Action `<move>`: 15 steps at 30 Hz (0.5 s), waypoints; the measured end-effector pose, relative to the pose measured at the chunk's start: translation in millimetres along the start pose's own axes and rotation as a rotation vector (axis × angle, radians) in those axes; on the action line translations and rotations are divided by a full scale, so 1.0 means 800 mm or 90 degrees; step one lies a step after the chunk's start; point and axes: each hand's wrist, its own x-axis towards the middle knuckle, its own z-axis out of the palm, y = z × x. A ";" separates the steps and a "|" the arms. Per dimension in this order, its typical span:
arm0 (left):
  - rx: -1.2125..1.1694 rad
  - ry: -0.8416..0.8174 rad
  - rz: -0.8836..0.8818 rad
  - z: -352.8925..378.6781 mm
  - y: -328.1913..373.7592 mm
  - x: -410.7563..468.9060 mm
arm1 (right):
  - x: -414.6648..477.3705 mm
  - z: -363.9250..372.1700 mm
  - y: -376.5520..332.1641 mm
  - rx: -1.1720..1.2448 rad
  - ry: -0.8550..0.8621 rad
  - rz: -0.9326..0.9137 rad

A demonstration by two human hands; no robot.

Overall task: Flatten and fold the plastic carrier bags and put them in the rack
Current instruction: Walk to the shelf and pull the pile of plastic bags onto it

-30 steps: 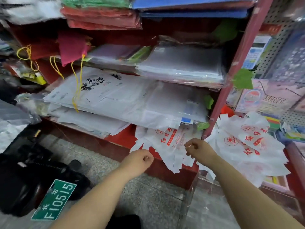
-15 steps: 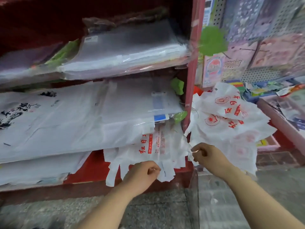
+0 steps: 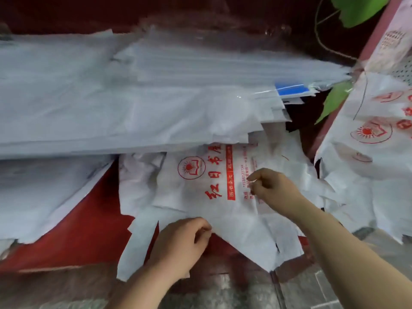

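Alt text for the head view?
Both hands pinch a white carrier bag with red print on the red shelf: left hand at its near edge, right hand near its middle. A stack of white sheets overlaps its far end; more printed bags hang at right.

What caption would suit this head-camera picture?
Left hand and right hand pinch a printed bag on the red rack.

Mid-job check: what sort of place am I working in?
Probably a small shop: a red rack stacked with wrapped paper sheets, a printed carrier bag on its shelf, more bags hanging alongside.
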 end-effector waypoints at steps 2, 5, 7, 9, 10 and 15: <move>0.007 0.049 0.038 0.013 -0.021 0.004 | 0.009 0.023 0.005 -0.022 0.025 -0.024; -0.012 0.097 0.077 0.023 -0.041 0.006 | 0.007 0.047 0.013 -0.081 0.073 -0.070; -0.042 0.104 0.093 0.026 -0.048 -0.001 | -0.004 0.060 0.019 -0.127 0.093 -0.082; -0.078 0.110 0.102 0.019 -0.052 -0.007 | -0.014 0.067 0.019 -0.156 0.096 -0.070; -0.086 0.121 0.111 0.014 -0.055 -0.012 | -0.019 0.070 0.018 -0.184 0.095 -0.066; -0.062 0.207 0.103 -0.005 -0.085 -0.042 | -0.049 0.075 0.006 -0.241 0.158 -0.059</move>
